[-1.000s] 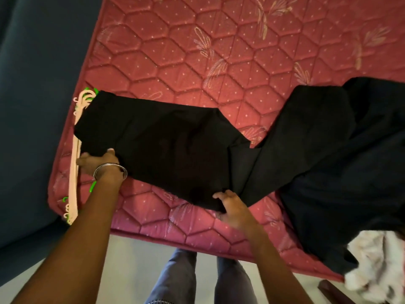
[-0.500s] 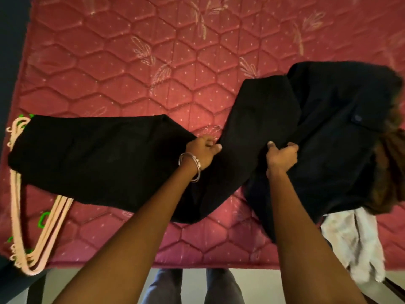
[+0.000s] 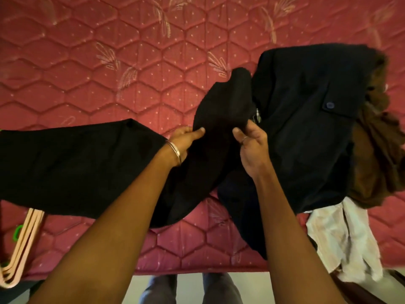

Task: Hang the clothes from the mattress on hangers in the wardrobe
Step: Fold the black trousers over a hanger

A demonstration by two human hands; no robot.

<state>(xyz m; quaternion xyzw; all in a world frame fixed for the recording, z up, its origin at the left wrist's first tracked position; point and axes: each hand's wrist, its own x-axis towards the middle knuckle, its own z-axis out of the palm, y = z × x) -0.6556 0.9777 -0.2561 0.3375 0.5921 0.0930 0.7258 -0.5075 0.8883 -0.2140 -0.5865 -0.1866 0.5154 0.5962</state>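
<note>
A long black cloth garment (image 3: 72,163) lies across the red quilted mattress (image 3: 135,69), near its front edge. One end stretches out flat toward the left edge. The other end is bunched up in the middle, lifted off the mattress.

The left hand (image 3: 186,139) grips the bunched black cloth from the left side, with the thumb pressed on top of it. A thin silver bangle (image 3: 175,150) sits on that wrist. The right hand (image 3: 252,141) pinches the same bunch from the right side, with its fingers curled around the fabric.

Just beside the right hand, a dark navy shirt with a button pocket (image 3: 313,119) lies spread on the right part of the mattress. A brown crumpled cloth (image 3: 377,154) lies against its right side. A white rumpled cloth (image 3: 341,240) hangs over the front edge near the right corner.

Some pale pink plastic hangers (image 3: 24,242) rest at the front left corner, partly tucked under the black garment.
</note>
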